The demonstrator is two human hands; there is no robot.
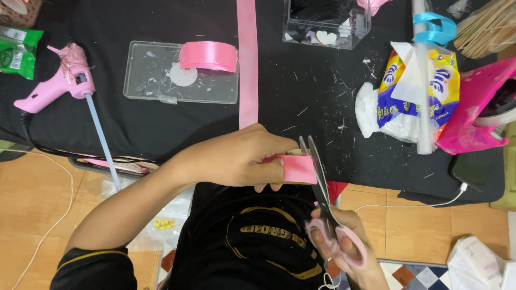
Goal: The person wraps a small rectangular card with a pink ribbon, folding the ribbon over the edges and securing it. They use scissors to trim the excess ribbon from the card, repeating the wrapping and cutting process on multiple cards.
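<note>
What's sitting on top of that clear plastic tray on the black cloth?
On the clear tray lies a roll of pink ribbon beside a white paper disc, with small scraps scattered about. Whatever lies under the roll is hidden.

This looks like a home craft corner set up on the floor rather than a workshop. A black cloth [161,118] is spread over tan floor tiles [32,193], with a patterned blue and white mat [424,276] at the near edge. On the cloth lie hobby supplies: a pink hot-glue gun [59,80] with its clear glue stick, a roll of pink satin ribbon [208,56] on a clear plastic lid [145,80], a clear plastic box [327,24] of small cut-outs, and a bundle of thin wooden skewers [489,27]. A soft pack of tissues [414,96] (household stuff) and a charging dark phone [473,169] sit nearby.
</note>
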